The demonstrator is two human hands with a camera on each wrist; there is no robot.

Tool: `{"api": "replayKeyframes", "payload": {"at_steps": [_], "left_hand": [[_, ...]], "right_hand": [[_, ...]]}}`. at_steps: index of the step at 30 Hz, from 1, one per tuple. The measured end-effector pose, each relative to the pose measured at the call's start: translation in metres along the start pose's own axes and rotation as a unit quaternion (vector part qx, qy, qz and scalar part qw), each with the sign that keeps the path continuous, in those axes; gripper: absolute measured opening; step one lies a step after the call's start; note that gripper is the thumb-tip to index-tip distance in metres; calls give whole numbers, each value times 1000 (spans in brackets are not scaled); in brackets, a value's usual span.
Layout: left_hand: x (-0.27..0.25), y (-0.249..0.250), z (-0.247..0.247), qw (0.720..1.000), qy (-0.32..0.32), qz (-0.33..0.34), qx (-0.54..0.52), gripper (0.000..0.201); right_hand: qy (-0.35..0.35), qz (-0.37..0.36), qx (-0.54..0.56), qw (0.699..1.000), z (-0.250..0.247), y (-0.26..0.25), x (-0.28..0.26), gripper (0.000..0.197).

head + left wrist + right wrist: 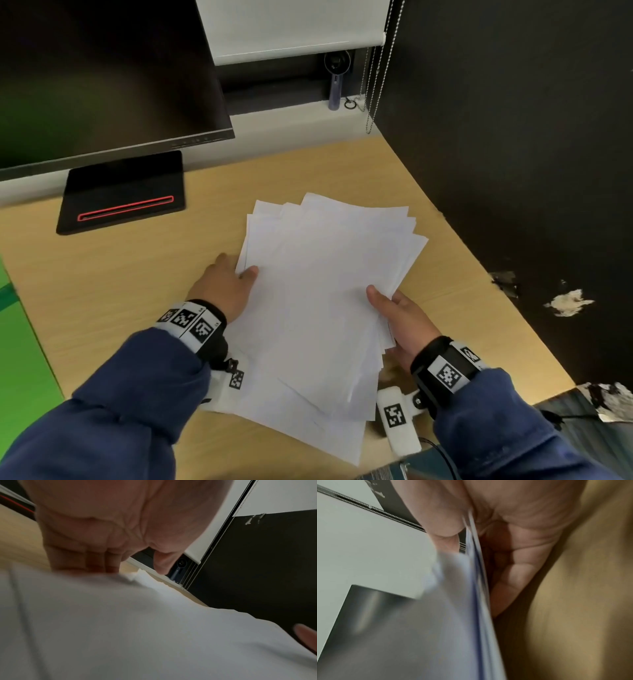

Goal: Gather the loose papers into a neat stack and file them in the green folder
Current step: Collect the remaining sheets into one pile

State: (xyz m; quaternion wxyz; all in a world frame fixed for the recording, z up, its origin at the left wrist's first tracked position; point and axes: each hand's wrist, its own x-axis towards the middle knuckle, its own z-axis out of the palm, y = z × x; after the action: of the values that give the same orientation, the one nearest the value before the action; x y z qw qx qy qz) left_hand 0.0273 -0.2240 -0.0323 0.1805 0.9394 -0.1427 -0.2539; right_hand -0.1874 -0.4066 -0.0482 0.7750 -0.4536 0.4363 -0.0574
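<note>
White papers (318,291) pinched in both grips: I have right hand (402,320) thumb on top, fingers (513,577) under the right edge; left hand (224,284) clamps the left edge. Sheets look light, floppy, slippery, and are fanned crooked, partly lifted off the bench (137,274). Best held by the long edges. Green folder not identifiable.

Left fingers (224,260) under papers (318,294); folder (20,342) cut off.

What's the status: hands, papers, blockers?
Left hand pinches the papers at their left edge; right hand grips the right edge. Sheets fanned, not squared. Green folder not clearly in view. Nothing blocking.
</note>
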Motion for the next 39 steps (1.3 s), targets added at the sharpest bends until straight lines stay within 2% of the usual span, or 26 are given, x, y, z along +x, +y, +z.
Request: {"api": "replayKeyframes", "payload": {"at_steps": [2, 5, 9, 11, 14, 16, 18, 20, 22, 24, 27, 29, 33, 35, 39], "left_hand": [[6, -10, -2, 1000, 1, 3, -2, 43], [17, -9, 0, 998, 3, 13, -68, 35], [23, 5, -4, 992, -41, 44, -109, 46], [22, 7, -4, 992, -54, 64, -92, 50], [14, 11, 5, 991, -57, 116, -41, 58], [13, 19, 6, 989, -24, 86, -119, 66], [22, 19, 0, 977, 21, 2, -213, 63], [37, 6, -7, 965, -4, -40, -258, 48], [43, -10, -8, 957, -41, -48, -282, 28], [43, -17, -9, 956, -57, -42, -284, 6], [35, -16, -10, 955, -64, -37, -288, 12], [35, -13, -8, 966, -50, -19, -252, 12], [39, -6, -7, 974, -33, 11, -224, 18], [42, -6, -11, 976, -47, 9, -211, 15], [45, 13, -15, 986, -115, 26, -120, 24]], "right_hand": [[6, 5, 19, 1000, -6, 1, -1, 29], [11, 2, 8, 1000, 1, 0, -2, 23], [22, 8, -4, 1000, 10, -1, -3, 17], [18, 20, 6, 1000, 8, 2, -4, 25], [-7, 32, 19, 999, 11, 8, -5, 25], [-12, 34, 21, 999, 14, 8, -4, 25], [-3, 31, 9, 999, 11, 8, -1, 28], [2, 28, -10, 1000, 2, 9, 0, 32], [-7, 36, -21, 999, -8, 12, -2, 37], [-26, 53, -31, 998, -16, 15, -6, 46], [-35, 46, -23, 998, -20, 13, -9, 44], [-26, 15, 21, 999, -14, 9, -7, 33], [4, -5, 66, 998, -5, 2, 0, 33], [4, 1, 71, 997, -6, 0, -1, 32], [17, 13, 65, 998, -1, -8, 4, 32]]}}
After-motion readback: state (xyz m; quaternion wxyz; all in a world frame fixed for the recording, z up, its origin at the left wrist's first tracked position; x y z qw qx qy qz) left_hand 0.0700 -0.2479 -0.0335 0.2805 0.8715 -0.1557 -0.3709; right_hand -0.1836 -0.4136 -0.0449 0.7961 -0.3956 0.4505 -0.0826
